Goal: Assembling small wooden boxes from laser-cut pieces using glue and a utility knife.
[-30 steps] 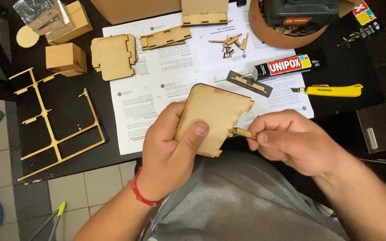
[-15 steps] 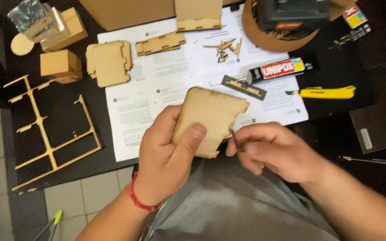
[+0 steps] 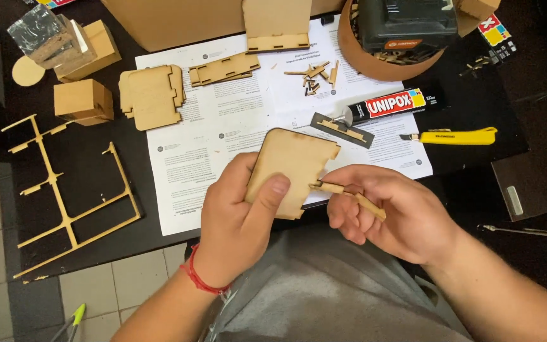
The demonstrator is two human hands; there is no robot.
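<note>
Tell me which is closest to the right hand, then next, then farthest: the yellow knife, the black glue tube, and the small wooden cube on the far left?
From the right hand, in the head view:
1. Yellow-handled utility knife, just above it, a bit to the right.
2. Black glue tube, higher up on the printed paper sheet.
3. Small wooden cube, far across the table on the left.

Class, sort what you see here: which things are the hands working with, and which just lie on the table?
In hand:
left hand holding flat tan wooden panel
right hand holding thin wooden strip

Lying about:
yellow utility knife
black glue tube
empty wooden cut-out frame
printed paper sheets
</note>
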